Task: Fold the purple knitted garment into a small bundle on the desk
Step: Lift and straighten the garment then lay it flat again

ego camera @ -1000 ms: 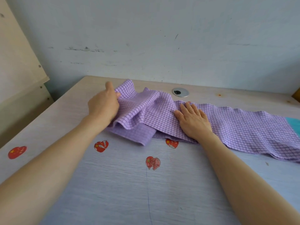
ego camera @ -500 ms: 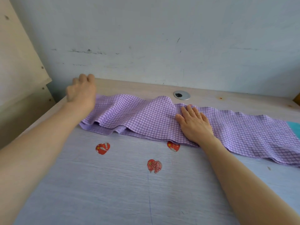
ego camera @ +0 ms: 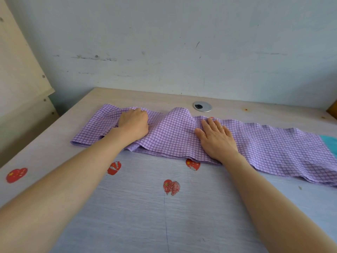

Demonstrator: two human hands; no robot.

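Observation:
The purple checked garment [ego camera: 264, 143] lies as a long strip across the desk [ego camera: 145, 216], running from the left to the right edge of view. My left hand [ego camera: 134, 124] rests on its left part with the fingers curled into the cloth. Flat on the middle of the strip lies my right hand [ego camera: 217, 139], fingers spread and palm down. A raised ridge of fabric [ego camera: 179, 115] stands between the two hands. The left end [ego camera: 85, 137] lies flat.
A round metal cable grommet [ego camera: 202, 106] sits just behind the garment. Red heart stickers [ego camera: 171, 187] dot the desk in front. Something teal [ego camera: 330, 145] shows at the right edge. A wall stands close behind, a wooden panel [ego camera: 18, 79] at left.
My left hand spread the bunched left end out to the left, then came back right onto the cloth. A ridge has risen between my hands. The right hand stayed put.

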